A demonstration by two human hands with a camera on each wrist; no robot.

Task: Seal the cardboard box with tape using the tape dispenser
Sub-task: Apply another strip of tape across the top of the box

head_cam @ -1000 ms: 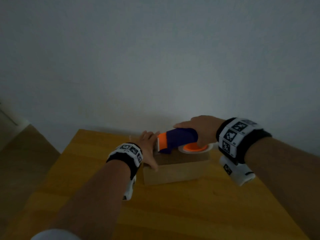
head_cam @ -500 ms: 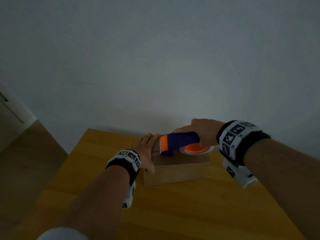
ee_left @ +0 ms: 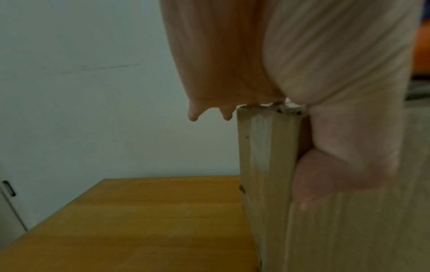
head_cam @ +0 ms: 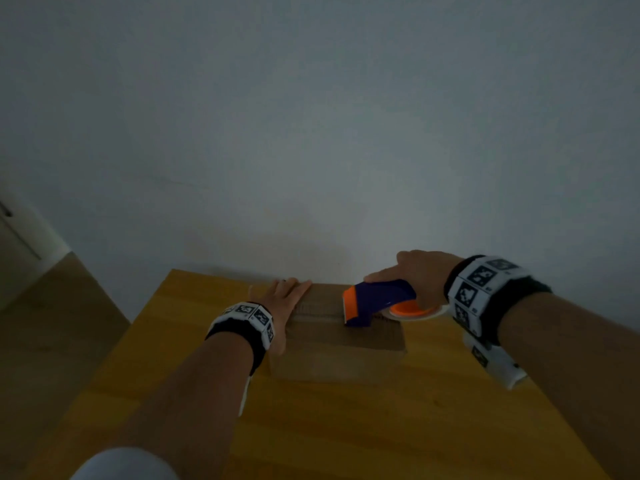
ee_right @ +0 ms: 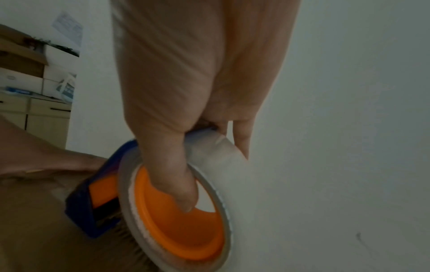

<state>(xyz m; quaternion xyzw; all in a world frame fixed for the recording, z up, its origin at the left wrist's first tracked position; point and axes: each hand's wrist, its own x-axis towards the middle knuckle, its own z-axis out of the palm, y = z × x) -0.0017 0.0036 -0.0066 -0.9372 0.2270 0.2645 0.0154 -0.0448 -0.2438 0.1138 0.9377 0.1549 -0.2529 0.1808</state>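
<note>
Right grip: my right hand [head_cam: 420, 273] is wrapped around the tape dispenser [head_cam: 379, 301], with the thumb hooked into the roll's orange hub [ee_right: 177, 217] in the right wrist view and the index finger laid along the dispenser's top.
Left grip: my left hand [head_cam: 285, 299] lies flat and released on the left end of the cardboard box [head_cam: 339, 355]; the fingers [ee_left: 193, 116] stretch past the far edge and the thumb [ee_left: 325, 176] presses the near side.
Tape dispenser: blue body with an orange front, resting on the right part of the box top, nose turned toward my left hand and well apart from it. The white tape roll [ee_right: 218, 162] sits at its rear, overhanging the box's right edge.
Tape: a strip [head_cam: 318, 308] appears to lie along the top between my left hand and the dispenser's nose; the dim light keeps me from telling its edges.
Cardboard box: closed, at the far middle of the table [head_cam: 346, 427], close to the wall [head_cam: 311, 133].
Table: yellow-brown wood.
Wrists: both carry bands [head_cam: 244, 315] with black-and-white markers.
</note>
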